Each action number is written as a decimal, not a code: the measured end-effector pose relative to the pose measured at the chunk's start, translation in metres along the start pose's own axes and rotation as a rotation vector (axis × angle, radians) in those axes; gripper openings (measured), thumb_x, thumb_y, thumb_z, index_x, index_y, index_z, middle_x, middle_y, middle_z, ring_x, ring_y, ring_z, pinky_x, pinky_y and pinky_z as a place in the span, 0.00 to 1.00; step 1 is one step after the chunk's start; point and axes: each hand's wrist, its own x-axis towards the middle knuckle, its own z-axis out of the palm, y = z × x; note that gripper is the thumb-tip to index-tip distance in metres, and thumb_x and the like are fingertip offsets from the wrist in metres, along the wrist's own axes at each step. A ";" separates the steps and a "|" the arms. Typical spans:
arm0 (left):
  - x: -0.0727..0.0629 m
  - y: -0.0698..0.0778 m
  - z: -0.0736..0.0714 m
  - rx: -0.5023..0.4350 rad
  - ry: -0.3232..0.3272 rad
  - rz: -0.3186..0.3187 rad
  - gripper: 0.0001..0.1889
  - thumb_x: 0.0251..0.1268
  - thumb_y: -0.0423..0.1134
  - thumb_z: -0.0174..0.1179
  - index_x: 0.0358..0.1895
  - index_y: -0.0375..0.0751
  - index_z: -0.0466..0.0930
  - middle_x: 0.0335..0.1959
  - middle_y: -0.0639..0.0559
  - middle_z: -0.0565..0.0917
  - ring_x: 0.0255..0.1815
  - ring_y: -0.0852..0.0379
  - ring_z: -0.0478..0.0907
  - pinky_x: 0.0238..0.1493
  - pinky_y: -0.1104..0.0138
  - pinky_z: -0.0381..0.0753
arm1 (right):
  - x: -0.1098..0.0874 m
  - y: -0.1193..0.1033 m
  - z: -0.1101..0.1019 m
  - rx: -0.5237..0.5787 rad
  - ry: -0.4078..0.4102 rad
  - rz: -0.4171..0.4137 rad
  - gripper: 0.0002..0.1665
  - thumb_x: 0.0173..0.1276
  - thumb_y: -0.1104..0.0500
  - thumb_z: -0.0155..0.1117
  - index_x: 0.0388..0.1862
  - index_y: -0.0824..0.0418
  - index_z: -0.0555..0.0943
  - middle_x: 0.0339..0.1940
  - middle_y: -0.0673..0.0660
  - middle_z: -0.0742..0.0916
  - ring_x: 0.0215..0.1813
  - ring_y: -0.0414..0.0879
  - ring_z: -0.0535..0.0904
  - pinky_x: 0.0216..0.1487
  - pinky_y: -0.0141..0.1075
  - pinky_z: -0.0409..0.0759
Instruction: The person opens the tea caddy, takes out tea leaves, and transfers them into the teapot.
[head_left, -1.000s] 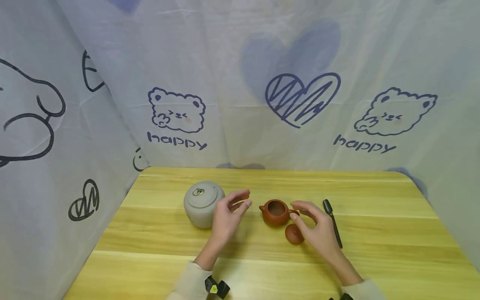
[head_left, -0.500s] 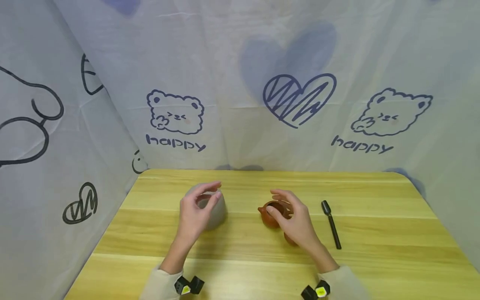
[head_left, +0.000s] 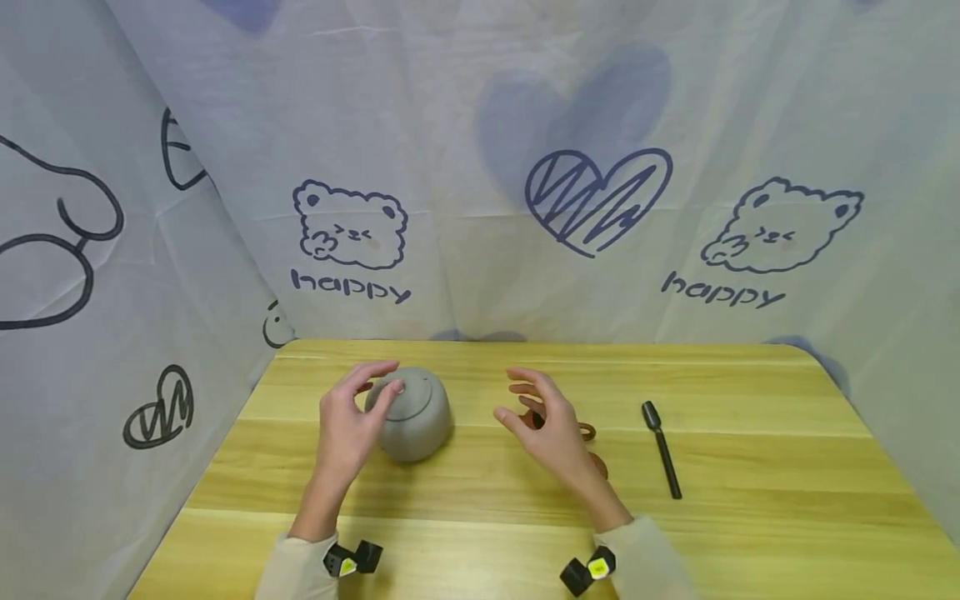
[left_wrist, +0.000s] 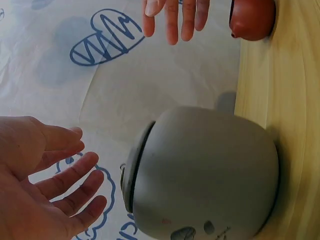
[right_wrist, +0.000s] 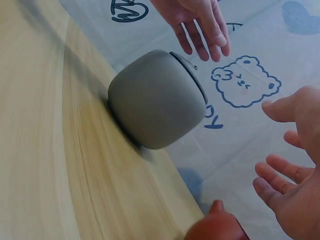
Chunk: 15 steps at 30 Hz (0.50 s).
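Note:
A grey lidded jar [head_left: 416,425] with a small ring on its lid [left_wrist: 135,167] stands upright at the left of the table. My left hand [head_left: 348,425] hovers over its left side, fingers loosely bent and holding nothing; the left wrist view shows a gap between fingertips and lid. Over the small reddish-brown teapot [right_wrist: 218,227] is my right hand [head_left: 551,429], relaxed, with thumb and fingers apart. It hides most of the pot in the head view, leaving the handle [head_left: 587,432] visible. The teapot's round lid [head_left: 599,465] lies beside it, partly behind the right wrist.
A dark, slim tea scoop [head_left: 662,450] lies on the wooden table [head_left: 772,433], right of the teapot. A white cloth [head_left: 465,167] with printed bears and hearts hangs behind the table and along its left side.
Both hands have moved left. The left hand has passed across the jar to its left side, and the right hand has gone from the teapot's handle to above its body. The objects stay put.

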 end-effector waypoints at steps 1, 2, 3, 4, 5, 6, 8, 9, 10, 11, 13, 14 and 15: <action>0.000 -0.002 -0.001 0.014 -0.007 -0.001 0.12 0.66 0.31 0.71 0.51 0.35 0.87 0.51 0.44 0.88 0.55 0.45 0.83 0.56 0.46 0.83 | 0.001 0.000 0.003 0.000 -0.002 0.008 0.32 0.70 0.60 0.73 0.71 0.53 0.74 0.68 0.55 0.78 0.66 0.60 0.76 0.67 0.58 0.76; 0.001 -0.004 -0.002 0.025 -0.014 -0.003 0.12 0.66 0.32 0.71 0.51 0.36 0.87 0.51 0.43 0.88 0.56 0.45 0.83 0.56 0.46 0.83 | 0.001 0.000 0.005 -0.003 -0.005 0.017 0.32 0.70 0.60 0.73 0.71 0.52 0.74 0.68 0.55 0.78 0.66 0.58 0.77 0.67 0.57 0.76; 0.001 -0.006 -0.003 0.034 -0.020 -0.008 0.12 0.66 0.32 0.71 0.51 0.35 0.87 0.51 0.43 0.88 0.55 0.44 0.83 0.56 0.45 0.83 | 0.002 0.006 0.008 -0.005 -0.010 0.021 0.33 0.70 0.58 0.73 0.71 0.50 0.74 0.68 0.52 0.78 0.66 0.55 0.77 0.67 0.56 0.76; 0.001 -0.009 -0.004 0.043 -0.025 -0.013 0.13 0.65 0.31 0.71 0.51 0.34 0.87 0.51 0.42 0.88 0.55 0.43 0.83 0.56 0.45 0.83 | 0.003 0.007 0.011 -0.010 -0.014 0.023 0.33 0.70 0.57 0.73 0.71 0.49 0.73 0.68 0.51 0.78 0.66 0.53 0.77 0.68 0.54 0.77; 0.001 -0.011 -0.005 0.053 -0.032 -0.020 0.13 0.65 0.31 0.71 0.51 0.34 0.87 0.51 0.42 0.87 0.55 0.43 0.83 0.55 0.45 0.83 | 0.004 0.008 0.014 -0.015 -0.017 0.023 0.33 0.70 0.57 0.73 0.72 0.49 0.73 0.68 0.51 0.78 0.65 0.52 0.77 0.69 0.52 0.77; 0.001 -0.013 -0.006 0.059 -0.040 -0.030 0.13 0.65 0.31 0.71 0.52 0.33 0.87 0.51 0.41 0.87 0.55 0.42 0.83 0.55 0.45 0.83 | 0.005 0.009 0.017 -0.017 -0.020 0.029 0.33 0.70 0.57 0.73 0.72 0.49 0.73 0.68 0.51 0.78 0.65 0.50 0.77 0.69 0.50 0.77; 0.001 -0.016 -0.007 0.075 -0.056 -0.049 0.14 0.64 0.30 0.71 0.52 0.33 0.87 0.51 0.40 0.87 0.55 0.41 0.83 0.56 0.45 0.83 | 0.007 0.010 0.024 -0.013 -0.027 0.035 0.33 0.70 0.57 0.73 0.72 0.49 0.73 0.68 0.50 0.78 0.65 0.49 0.78 0.69 0.47 0.77; 0.001 -0.018 -0.007 0.080 -0.068 -0.060 0.14 0.64 0.30 0.71 0.52 0.33 0.87 0.51 0.40 0.87 0.55 0.41 0.83 0.56 0.45 0.83 | 0.008 0.011 0.028 -0.006 -0.028 0.034 0.33 0.69 0.57 0.74 0.72 0.50 0.73 0.68 0.51 0.78 0.64 0.49 0.78 0.69 0.47 0.77; 0.001 -0.019 -0.007 0.086 -0.080 -0.070 0.14 0.64 0.30 0.72 0.52 0.33 0.87 0.51 0.40 0.87 0.55 0.41 0.82 0.57 0.45 0.83 | 0.009 0.011 0.031 -0.001 -0.027 0.031 0.34 0.69 0.58 0.74 0.72 0.50 0.74 0.68 0.51 0.78 0.64 0.50 0.78 0.68 0.47 0.78; 0.001 -0.020 -0.008 0.090 -0.093 -0.079 0.14 0.64 0.30 0.72 0.52 0.33 0.87 0.51 0.40 0.87 0.56 0.41 0.82 0.57 0.46 0.83 | 0.010 0.012 0.035 0.007 -0.027 0.028 0.34 0.69 0.58 0.74 0.71 0.51 0.74 0.68 0.52 0.79 0.64 0.50 0.78 0.68 0.47 0.78; 0.001 -0.022 -0.008 0.099 -0.116 -0.094 0.15 0.64 0.31 0.72 0.53 0.33 0.87 0.52 0.40 0.86 0.56 0.41 0.82 0.58 0.46 0.82 | 0.011 0.013 0.041 0.020 -0.027 0.019 0.34 0.68 0.59 0.74 0.72 0.53 0.74 0.68 0.53 0.79 0.64 0.52 0.79 0.67 0.48 0.78; 0.001 -0.023 -0.008 0.104 -0.125 -0.100 0.15 0.63 0.31 0.72 0.53 0.33 0.87 0.52 0.40 0.86 0.57 0.41 0.82 0.59 0.47 0.82 | 0.012 0.014 0.044 0.026 -0.027 0.015 0.34 0.68 0.60 0.74 0.72 0.54 0.74 0.68 0.54 0.79 0.64 0.53 0.79 0.67 0.49 0.78; 0.000 -0.023 -0.008 0.108 -0.134 -0.108 0.15 0.64 0.31 0.72 0.53 0.33 0.87 0.53 0.40 0.86 0.57 0.41 0.81 0.60 0.47 0.81 | 0.012 0.015 0.047 0.031 -0.027 0.013 0.35 0.68 0.60 0.75 0.72 0.54 0.74 0.68 0.55 0.79 0.64 0.54 0.79 0.67 0.49 0.79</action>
